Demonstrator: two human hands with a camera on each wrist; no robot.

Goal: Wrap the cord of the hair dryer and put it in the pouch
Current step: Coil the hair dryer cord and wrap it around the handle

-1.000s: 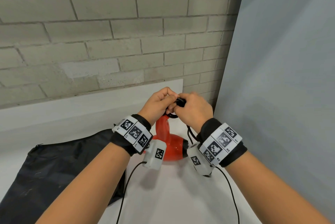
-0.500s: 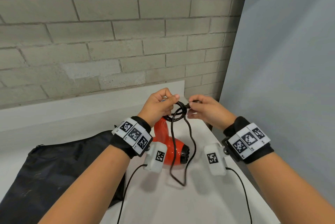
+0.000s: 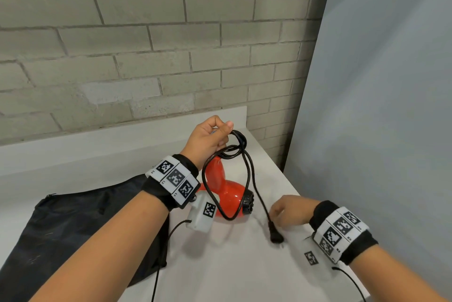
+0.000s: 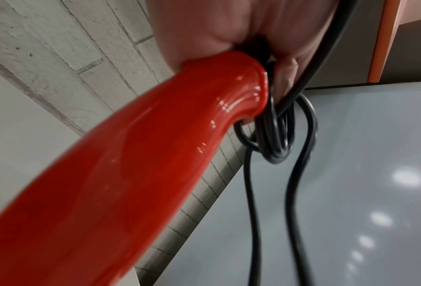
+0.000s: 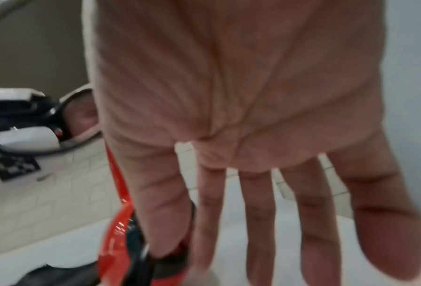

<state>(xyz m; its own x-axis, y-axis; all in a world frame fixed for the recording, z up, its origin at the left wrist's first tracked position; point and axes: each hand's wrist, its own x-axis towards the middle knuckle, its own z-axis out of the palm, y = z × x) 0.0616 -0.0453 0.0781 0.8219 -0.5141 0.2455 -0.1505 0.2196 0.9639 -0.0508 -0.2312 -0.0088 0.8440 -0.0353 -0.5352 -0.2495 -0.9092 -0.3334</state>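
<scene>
The red hair dryer [image 3: 228,194] stands on the white table, handle up. My left hand [image 3: 208,140] grips the handle's top together with a few small coils of the black cord [image 3: 249,172]. In the left wrist view the coils [image 4: 275,139] bunch at the end of the handle [image 4: 131,174]. One long loop hangs in front of the dryer, and the free end runs down to the plug [image 3: 275,235] lying on the table. My right hand [image 3: 287,211] hovers low beside that strand. Its fingers [image 5: 258,212] are spread straight and hold nothing. The black pouch [image 3: 73,223] lies flat at left.
A brick wall [image 3: 146,45] runs behind the table's raised back ledge [image 3: 97,140]. A grey panel [image 3: 379,106] stands close on the right, along the table's right edge. Thin sensor cables trail from both wrist units over the table [image 3: 232,272].
My right hand has let go of the cord near the left hand and dropped to the table by the plug. The cord's free end now hangs down.
</scene>
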